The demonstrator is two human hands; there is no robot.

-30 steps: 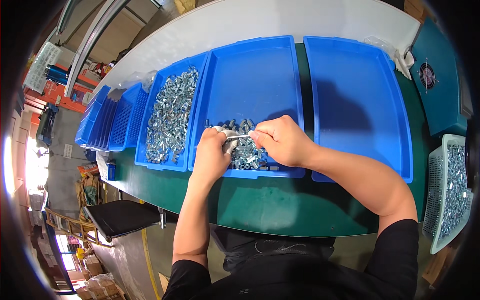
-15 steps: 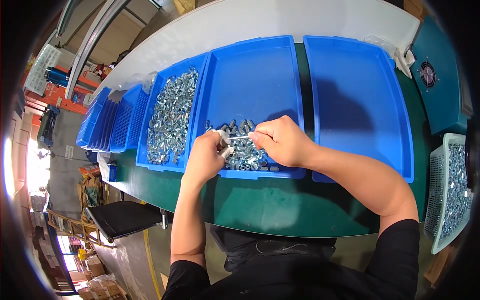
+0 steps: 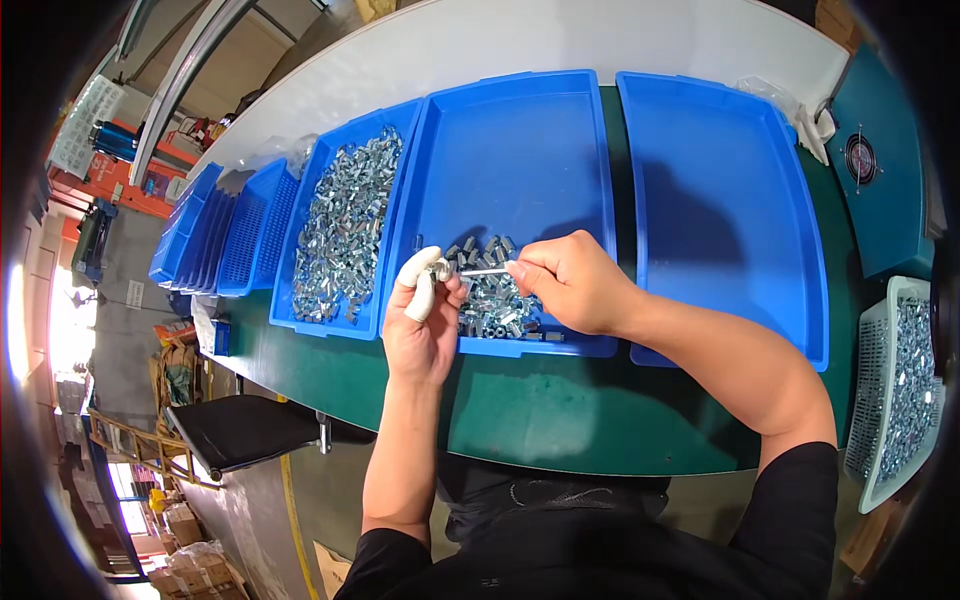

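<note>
My left hand (image 3: 418, 338) is turned palm up over the near-left part of the middle blue tray (image 3: 510, 150). White covers sit on its thumb and a finger, which pinch a small metal piece (image 3: 441, 268). From the right, my right hand (image 3: 580, 285) grips a thin metal rod (image 3: 485, 271) between thumb and fingers. The rod's left end meets the small piece; whether it enters a hole is too small to tell. Below both hands lies a pile of short metal hex pieces (image 3: 492, 308) in the tray's near end.
A blue tray (image 3: 345, 225) full of metal pieces stands left, beside stacked blue baskets (image 3: 255, 235). On the right are another blue tray (image 3: 720, 160), a teal machine (image 3: 880, 180) and a pale basket (image 3: 870, 400) of metal parts. The green table's edge (image 3: 560, 430) runs near me.
My left hand has rolled palm up, bringing its white-covered fingers and the small metal piece into sight. My right hand stays almost in place with the rod.
</note>
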